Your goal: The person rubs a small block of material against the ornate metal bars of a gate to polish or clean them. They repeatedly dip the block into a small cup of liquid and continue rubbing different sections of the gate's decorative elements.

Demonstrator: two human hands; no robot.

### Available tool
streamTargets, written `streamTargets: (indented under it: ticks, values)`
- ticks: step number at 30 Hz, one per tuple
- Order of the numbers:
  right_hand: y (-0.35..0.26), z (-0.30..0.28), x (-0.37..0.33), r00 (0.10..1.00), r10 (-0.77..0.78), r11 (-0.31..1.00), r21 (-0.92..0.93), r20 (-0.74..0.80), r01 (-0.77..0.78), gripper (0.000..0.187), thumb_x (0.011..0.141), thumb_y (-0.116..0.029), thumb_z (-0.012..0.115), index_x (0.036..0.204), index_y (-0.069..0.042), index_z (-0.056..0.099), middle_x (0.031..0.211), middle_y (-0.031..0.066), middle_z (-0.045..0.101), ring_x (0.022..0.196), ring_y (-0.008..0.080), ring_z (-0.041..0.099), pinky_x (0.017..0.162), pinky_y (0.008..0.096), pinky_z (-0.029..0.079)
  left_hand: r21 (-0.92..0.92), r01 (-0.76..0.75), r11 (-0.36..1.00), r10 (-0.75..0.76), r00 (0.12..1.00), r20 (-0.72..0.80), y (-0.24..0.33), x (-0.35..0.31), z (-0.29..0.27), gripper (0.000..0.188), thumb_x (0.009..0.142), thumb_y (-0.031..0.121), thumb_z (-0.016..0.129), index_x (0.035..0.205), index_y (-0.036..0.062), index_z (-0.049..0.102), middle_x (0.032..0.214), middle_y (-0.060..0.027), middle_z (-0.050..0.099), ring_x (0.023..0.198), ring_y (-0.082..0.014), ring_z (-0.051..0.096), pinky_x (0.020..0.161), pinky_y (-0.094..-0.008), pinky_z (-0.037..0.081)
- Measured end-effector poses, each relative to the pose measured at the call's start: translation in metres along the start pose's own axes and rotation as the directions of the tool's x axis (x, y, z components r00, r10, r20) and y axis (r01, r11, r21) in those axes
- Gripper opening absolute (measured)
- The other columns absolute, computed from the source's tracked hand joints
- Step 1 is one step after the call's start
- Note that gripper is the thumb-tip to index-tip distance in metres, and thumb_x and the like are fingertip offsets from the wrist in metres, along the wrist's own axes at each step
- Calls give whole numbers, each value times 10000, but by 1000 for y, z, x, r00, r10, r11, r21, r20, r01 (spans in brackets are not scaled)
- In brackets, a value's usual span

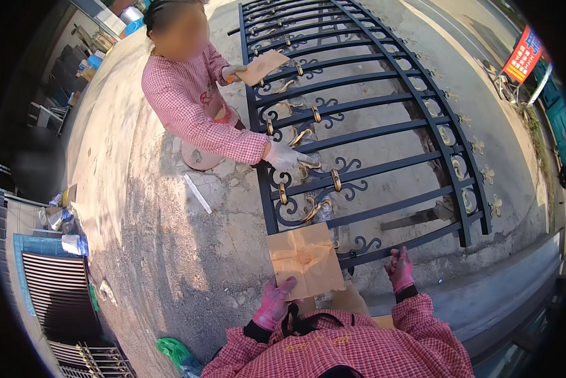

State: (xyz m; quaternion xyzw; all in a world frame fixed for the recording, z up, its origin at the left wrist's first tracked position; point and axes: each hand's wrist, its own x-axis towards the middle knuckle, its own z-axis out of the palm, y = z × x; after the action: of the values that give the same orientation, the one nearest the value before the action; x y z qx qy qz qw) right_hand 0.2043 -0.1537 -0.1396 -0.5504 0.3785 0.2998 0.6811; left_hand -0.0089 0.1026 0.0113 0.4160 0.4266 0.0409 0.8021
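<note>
Left hand (274,303) in pink glove, fingers grasping brown paper sheet (305,259) over black iron gate (383,157) lying on concrete | right hand (400,269) loosely curled, holding nothing | risk: one-handed grip lets sheet slip or flap onto gate | co-worker's gloved hand (284,156) on scrollwork.

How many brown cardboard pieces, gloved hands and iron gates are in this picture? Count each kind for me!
Brown cardboard pieces: 2, one held up by the left hand at, one in the other person's hand at
Gloved hands: 4, the left hand, the right hand, and the other person's two and
Black iron gate lying on the ground: 1
Total: 7
</note>
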Motion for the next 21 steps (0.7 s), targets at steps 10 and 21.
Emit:
streamTargets:
  ticks: [10, 21]
  values:
    - [-4, 32, -37, 926, -67, 967, -204, 373, 152, 193, 900, -252, 585, 896, -59, 598, 559, -36, 480, 410, 65, 415, 478, 255, 455, -36, -30, 999, 29, 999, -13, -9, -19, 17, 442, 840, 231, 648, 1184, 29, 456, 1006, -81, 586, 790, -183, 633, 537, -282, 541]
    - [19, 103, -102, 519, 61, 871, -300, 852, 390, 278, 940, -155, 495, 1188, -42, 552, 1046, 27, 621, 919, 117, 587, 798, 263, 483, -56, -41, 998, 43, 998, 39, 1, -7, 8, 455, 831, 238, 653, 1186, 31, 457, 1009, -75, 588, 777, -175, 633, 512, -269, 526]
